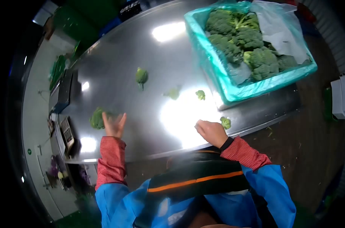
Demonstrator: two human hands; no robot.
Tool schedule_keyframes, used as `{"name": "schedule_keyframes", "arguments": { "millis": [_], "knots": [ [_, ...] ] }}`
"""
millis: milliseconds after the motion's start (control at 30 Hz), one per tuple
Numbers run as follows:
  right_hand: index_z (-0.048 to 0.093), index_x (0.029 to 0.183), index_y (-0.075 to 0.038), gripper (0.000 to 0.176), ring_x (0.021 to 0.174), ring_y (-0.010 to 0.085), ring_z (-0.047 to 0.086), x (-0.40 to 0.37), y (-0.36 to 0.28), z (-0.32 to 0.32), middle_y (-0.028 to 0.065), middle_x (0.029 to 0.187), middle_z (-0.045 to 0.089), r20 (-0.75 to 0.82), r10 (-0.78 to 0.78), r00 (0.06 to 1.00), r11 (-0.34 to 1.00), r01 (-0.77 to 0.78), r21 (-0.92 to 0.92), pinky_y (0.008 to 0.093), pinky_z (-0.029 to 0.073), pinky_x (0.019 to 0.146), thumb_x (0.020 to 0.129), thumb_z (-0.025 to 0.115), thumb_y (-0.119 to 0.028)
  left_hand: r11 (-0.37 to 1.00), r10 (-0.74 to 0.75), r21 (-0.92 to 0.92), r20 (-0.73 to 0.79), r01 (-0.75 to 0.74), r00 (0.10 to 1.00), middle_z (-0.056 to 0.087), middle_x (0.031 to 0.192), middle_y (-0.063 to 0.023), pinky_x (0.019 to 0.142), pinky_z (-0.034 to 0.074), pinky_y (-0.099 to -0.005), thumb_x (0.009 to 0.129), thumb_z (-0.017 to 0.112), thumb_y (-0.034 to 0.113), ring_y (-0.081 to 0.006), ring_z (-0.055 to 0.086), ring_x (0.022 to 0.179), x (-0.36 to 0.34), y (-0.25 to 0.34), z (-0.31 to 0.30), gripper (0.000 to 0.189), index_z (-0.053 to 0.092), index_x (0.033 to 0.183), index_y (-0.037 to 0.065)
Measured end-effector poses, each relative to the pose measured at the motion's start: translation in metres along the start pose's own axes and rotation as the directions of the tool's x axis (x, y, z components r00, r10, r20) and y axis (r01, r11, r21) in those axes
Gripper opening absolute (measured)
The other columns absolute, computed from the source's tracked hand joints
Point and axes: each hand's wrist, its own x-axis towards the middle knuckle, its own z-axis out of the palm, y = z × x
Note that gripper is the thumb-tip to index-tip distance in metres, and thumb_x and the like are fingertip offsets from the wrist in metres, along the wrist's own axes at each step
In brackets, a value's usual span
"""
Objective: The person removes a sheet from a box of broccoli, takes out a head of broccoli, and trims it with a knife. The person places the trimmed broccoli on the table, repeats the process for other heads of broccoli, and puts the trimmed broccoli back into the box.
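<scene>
My left hand [114, 126] has its fingers spread at the right side of a broccoli head [97, 118], near the table's left end. My right hand [212, 133] is closed in a fist over the front of the steel table [115, 81]; what it holds, if anything, is hidden. Just beside that fist sits a broccoli floret [225, 122]. Farther back are another small floret [200, 95] and a blurred green piece [173, 93]. A broccoli piece with its stem toward me [141, 76] lies mid-table.
At the back right stands a box lined with teal plastic [252, 93], full of broccoli heads [252, 38], with a white sheet [280, 28] partly over them. A device with a keypad [67, 133] and a dark flat case [61, 93] stand at the left end. The table's front edge runs close to my body.
</scene>
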Motion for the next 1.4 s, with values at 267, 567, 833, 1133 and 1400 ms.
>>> {"name": "schedule_keyframes", "arguments": {
  "millis": [267, 567, 833, 1133, 1400],
  "knots": [
    [0.058, 0.092, -0.008, 0.017, 0.067, 0.0308, 0.066, -0.014, 0.02, -0.051, 0.0111, 0.077, 0.066, 0.014, 0.008, 1.0, 0.999, -0.008, -0.039, 0.0403, 0.053, 0.06, 0.094, 0.06, -0.025, 0.473, -0.043, 0.258, 0.962, -0.843, 0.27, 0.048, 0.142, -0.0161, 0.107, 0.043, -0.0405, 0.084, 0.074, 0.009, -0.0275, 0.047, 0.132, -0.103, -0.087, 0.326, 0.074, 0.036, 0.147, 0.005],
    [0.06, 0.086, -0.011, 0.016, 0.061, 0.0283, 0.064, -0.056, 0.073, -0.084, 0.0096, 0.069, 0.062, -0.164, 0.108, 0.981, 0.991, -0.093, 0.095, 0.0403, 0.052, 0.055, 0.09, 0.061, -0.026, -0.504, -0.537, -0.754, 0.656, -0.422, -0.531, 0.037, 0.149, -0.0146, 0.104, 0.042, -0.0543, 0.088, 0.058, 0.024, -0.0371, 0.044, 0.133, -0.153, -0.223, 0.472, 0.059, 0.037, 0.143, 0.025],
    [0.063, 0.087, -0.013, 0.009, 0.059, 0.0252, 0.064, -0.061, 0.085, -0.095, 0.0066, 0.068, 0.063, -0.169, 0.087, 0.982, 0.996, -0.087, 0.007, 0.0376, 0.052, 0.054, 0.089, 0.061, -0.021, -0.26, -0.582, -0.569, 0.737, -0.78, -0.344, 0.05, 0.118, -0.0138, 0.078, 0.056, -0.0429, 0.073, 0.067, 0.008, -0.0355, 0.055, 0.101, -0.165, -0.173, 0.506, 0.07, 0.044, 0.139, 0.019],
    [0.062, 0.099, -0.006, 0.013, 0.071, 0.0268, 0.07, -0.051, 0.076, -0.07, 0.0104, 0.083, 0.072, -0.069, -0.03, 0.997, 0.991, 0.038, 0.132, 0.0355, 0.056, 0.062, 0.094, 0.061, -0.019, 0.485, -0.132, 0.43, 0.897, -0.762, 0.422, 0.047, 0.134, -0.0171, 0.098, 0.049, -0.0364, 0.074, 0.074, 0.007, -0.028, 0.057, 0.117, -0.102, -0.02, 0.388, 0.08, 0.038, 0.146, 0.01],
    [0.059, 0.109, -0.001, 0.021, 0.06, 0.0219, 0.058, -0.002, 0.03, -0.041, 0.0127, 0.068, 0.057, 0.013, 0.356, 0.934, 0.773, -0.302, 0.558, 0.0327, 0.044, 0.058, 0.1, 0.055, -0.019, 0.809, -0.318, 0.567, 0.206, 0.152, 0.925, 0.034, 0.146, -0.0197, 0.089, 0.056, -0.0548, 0.086, 0.074, 0.035, -0.0383, 0.049, 0.126, -0.088, -0.055, 0.132, 0.079, 0.024, 0.142, 0.01]
  ]
}}
